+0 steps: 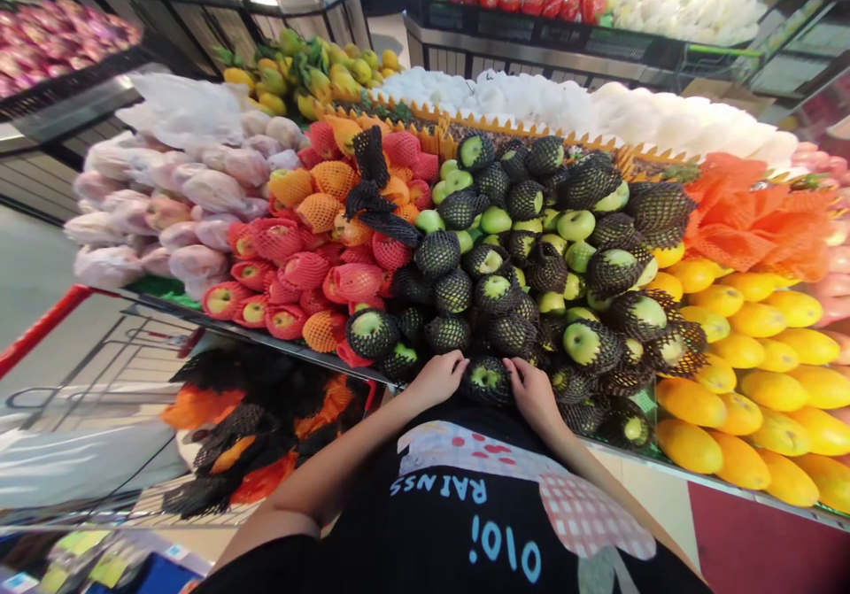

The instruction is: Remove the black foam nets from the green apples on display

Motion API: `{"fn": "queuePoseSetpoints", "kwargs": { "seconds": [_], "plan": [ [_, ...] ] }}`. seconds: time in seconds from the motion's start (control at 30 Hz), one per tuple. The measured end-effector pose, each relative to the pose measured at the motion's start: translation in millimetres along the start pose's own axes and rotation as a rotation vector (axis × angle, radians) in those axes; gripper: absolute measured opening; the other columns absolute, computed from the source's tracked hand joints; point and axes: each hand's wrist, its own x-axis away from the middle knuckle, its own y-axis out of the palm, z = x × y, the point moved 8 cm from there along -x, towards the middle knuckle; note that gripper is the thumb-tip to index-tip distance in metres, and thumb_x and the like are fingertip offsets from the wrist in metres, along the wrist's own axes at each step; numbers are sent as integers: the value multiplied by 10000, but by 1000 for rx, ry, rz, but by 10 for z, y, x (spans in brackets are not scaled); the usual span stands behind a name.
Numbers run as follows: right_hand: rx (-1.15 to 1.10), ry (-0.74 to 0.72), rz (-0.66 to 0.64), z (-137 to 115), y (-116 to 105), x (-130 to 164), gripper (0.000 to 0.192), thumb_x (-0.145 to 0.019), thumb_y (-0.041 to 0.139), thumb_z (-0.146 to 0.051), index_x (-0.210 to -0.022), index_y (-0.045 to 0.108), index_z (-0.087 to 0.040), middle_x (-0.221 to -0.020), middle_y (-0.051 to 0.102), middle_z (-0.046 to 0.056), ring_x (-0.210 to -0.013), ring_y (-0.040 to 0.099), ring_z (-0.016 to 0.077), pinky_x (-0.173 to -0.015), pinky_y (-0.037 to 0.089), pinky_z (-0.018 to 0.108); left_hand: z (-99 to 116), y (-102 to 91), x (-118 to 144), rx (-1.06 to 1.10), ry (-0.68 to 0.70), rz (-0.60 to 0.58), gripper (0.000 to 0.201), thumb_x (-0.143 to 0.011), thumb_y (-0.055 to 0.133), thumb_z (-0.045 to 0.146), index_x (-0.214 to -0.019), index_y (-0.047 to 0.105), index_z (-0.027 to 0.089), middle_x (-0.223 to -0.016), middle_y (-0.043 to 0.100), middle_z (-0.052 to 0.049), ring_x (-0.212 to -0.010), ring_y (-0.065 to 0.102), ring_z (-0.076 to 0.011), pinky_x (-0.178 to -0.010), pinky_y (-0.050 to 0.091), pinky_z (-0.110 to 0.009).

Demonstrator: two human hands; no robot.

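Observation:
At the front edge of the fruit display, a green apple (488, 380) in a black foam net sits between my two hands. My left hand (444, 376) has its fingers curled at the net's left side. On the opposite side, my right hand (531, 390) pinches the net's edge. The fingertips are small in view and partly hide what they grip. Around them lie more green apples (583, 343), many wrapped in black nets and some bare. Left of these, red and orange foam nets cover other apples (285, 321).
Yellow mangoes (691, 445) fill the right, below an orange net sheet (750, 213). Bagged fruit (199, 262) is piled at left. A shopping cart (119, 355) holding loose black and orange nets (232, 435) stands by my left arm. White wrapped produce (531, 98) lines the back.

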Motion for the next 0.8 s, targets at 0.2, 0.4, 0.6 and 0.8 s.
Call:
{"fn": "queuePoseSetpoints", "kwargs": {
  "seconds": [0.2, 0.4, 0.6, 0.8],
  "plan": [
    [-327, 75, -24, 19, -54, -5, 531, -809, 576, -707, -849, 730, -201, -785, 723, 43, -779, 646, 233, -728, 503, 343, -95, 244, 80, 572, -192, -175, 388, -848, 583, 582, -890, 522, 201, -649, 438, 83, -474, 402, -73, -462, 345, -210],
    [-767, 276, -103, -106, -75, 91, 415, -703, 780, -582, -919, 753, -230, -886, 732, 41, -800, 650, 222, -724, 519, 333, 52, 464, 222, 918, -188, -461, 540, -752, 679, 666, -920, 564, 166, -605, 469, 66, -446, 387, -54, -426, 283, -199],
    [-944, 294, -179, -331, -87, 188, 369, -706, 816, -506, -984, 718, -284, -871, 694, 17, -728, 637, 184, -660, 533, 310, 19, 551, 181, 1020, -203, -393, 627, -796, 573, 726, -1145, 592, 205, -640, 557, 23, -485, 455, -103, -454, 351, -235],
    [-980, 282, -307, -398, 65, 237, 612, -636, 875, -327, -1204, 647, -310, -955, 704, -3, -741, 638, 147, -672, 521, 275, -50, 371, 36, 960, -56, -157, 554, -875, 421, 711, -1008, 646, 223, -849, 687, -83, -724, 611, -187, -599, 489, -305]
  ]
}}
